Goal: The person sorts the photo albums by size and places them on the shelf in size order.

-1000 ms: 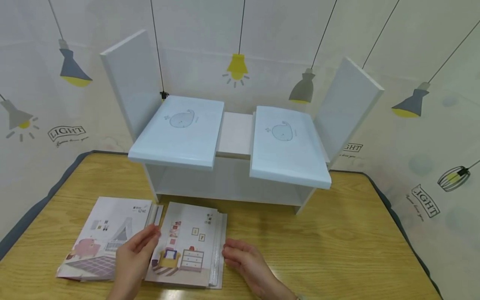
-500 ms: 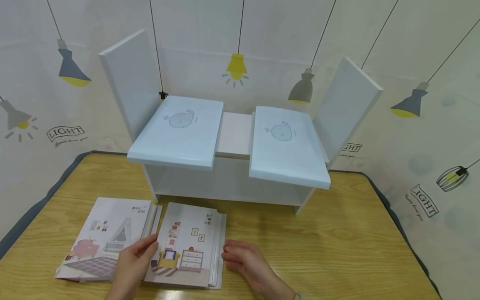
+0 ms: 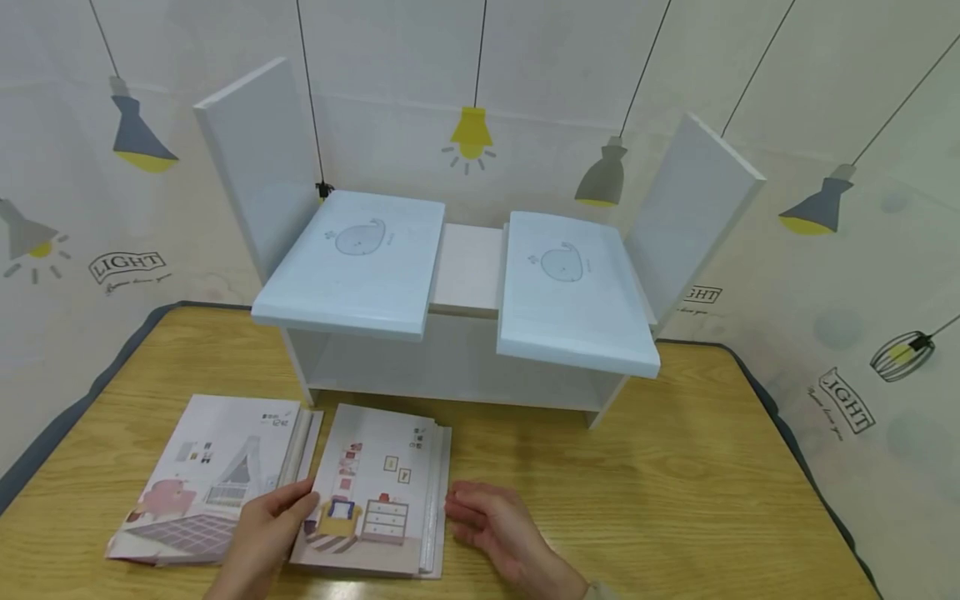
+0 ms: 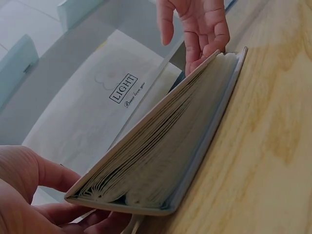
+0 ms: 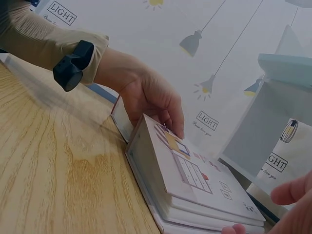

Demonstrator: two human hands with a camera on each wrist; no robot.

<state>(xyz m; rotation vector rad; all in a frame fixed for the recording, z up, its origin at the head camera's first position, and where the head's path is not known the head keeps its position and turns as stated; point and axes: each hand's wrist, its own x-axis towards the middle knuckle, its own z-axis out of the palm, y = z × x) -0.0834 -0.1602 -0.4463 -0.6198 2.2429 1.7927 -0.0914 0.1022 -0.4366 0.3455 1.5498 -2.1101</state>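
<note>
A thick photo album [image 3: 371, 492], its cover printed with a yellow armchair and a chest of drawers, lies on the table. My left hand [image 3: 266, 529] grips its left side. In the left wrist view, the thumb [image 4: 58, 176] meets the upper cover's edge and the fingers [image 4: 97, 222] curl around the spine; the page ends fan out between the covers. My right hand [image 3: 506, 529] is beside the album's right edge, fingers loosely bent, fingertips right at the cover. A second album [image 3: 195, 475], with a pink pig and a tent on it, lies to the left.
Behind the albums stands a small white shelf unit [image 3: 468, 271] with upright side panels [image 3: 258, 158]. Two pale blue whale-printed panels [image 3: 352, 271] rest on top and overhang its front. Its lower compartment faces me. A lamp-patterned sheet [image 3: 555, 75] surrounds the wooden table [image 3: 712, 492].
My left hand has lowered, and its thumb has come down onto the left edge of the armchair album. The right hand and both albums stay nearly in place.
</note>
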